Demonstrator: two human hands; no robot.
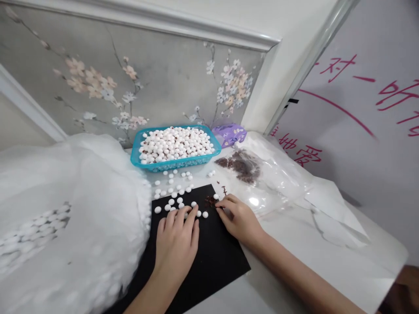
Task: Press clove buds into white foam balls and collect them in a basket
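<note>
My left hand (177,237) lies palm down over the black mat (209,261), its fingers slightly apart and touching or close to some white balls (180,200). Something small and roundish shows between its fingertips, too unclear to name. My right hand (237,216) is at the mat's right edge, thumb and forefinger pinched together beside a small heap of dark red-brown bits (210,201). What the pinch holds is too small to make out. One white ball (216,196) sits just above the right fingertips, and another (205,214) lies between the hands.
A blue basket (176,165) full of white balls stands against the wall. Beside it is a purple packet (229,135). A clear bag (278,179) with brown bits lies to the right. A large translucent bag (98,174) of white balls fills the left side.
</note>
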